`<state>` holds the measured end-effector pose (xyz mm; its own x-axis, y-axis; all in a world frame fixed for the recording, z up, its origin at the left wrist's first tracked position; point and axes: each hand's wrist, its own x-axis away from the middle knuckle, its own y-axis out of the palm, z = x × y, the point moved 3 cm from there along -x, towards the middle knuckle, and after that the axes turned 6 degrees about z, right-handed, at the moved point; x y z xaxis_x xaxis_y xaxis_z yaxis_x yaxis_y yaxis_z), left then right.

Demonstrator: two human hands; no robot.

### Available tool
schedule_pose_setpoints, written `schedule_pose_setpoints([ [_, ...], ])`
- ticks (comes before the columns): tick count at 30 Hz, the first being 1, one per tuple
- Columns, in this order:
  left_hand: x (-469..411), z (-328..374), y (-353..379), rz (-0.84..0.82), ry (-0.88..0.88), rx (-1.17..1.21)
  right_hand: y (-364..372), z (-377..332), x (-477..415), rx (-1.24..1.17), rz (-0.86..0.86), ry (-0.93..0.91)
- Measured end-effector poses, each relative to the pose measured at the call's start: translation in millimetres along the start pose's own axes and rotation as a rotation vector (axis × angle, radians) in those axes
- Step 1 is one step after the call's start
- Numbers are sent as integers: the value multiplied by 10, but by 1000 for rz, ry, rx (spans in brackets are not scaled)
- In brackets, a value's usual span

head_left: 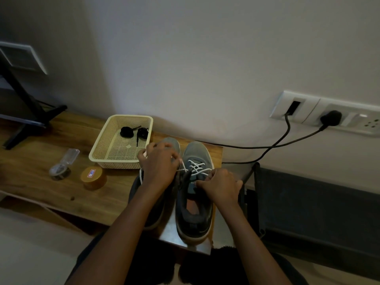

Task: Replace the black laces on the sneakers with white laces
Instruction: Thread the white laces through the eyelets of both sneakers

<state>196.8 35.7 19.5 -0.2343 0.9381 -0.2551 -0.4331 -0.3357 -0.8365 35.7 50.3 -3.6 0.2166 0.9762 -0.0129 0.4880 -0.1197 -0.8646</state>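
Observation:
Two grey sneakers stand side by side on the wooden table, toes toward the wall. The right sneaker (195,202) has a white lace (197,166) crossed through its lower eyelets. My left hand (159,164) lies over the left sneaker (171,141) and pinches a white lace end. My right hand (221,185) grips the right sneaker's upper edge and the lace near its tongue. Two coiled black laces (133,132) lie in the cream basket (107,149).
A round yellow tin (93,175) and a clear plastic packet (63,163) sit left of the shoes. A black stand (24,112) stands at far left. Black cables (273,147) run from wall sockets behind. A dark box (308,202) stands right of the table edge.

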Motion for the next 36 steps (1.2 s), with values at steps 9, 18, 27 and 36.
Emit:
schedule_pose_setpoints([
  [9,9,4,0,-155,108,9,29,0,-32,-12,-40,3],
  [18,26,23,127,-264,74,-94,40,28,-46,-9,-47,11],
  [27,-123,-202,-145,116,-170,265,3,0,-33,5,-58,20],
  [36,21,25,75,-249,284,-78,9,1,-43,-23,-65,15],
])
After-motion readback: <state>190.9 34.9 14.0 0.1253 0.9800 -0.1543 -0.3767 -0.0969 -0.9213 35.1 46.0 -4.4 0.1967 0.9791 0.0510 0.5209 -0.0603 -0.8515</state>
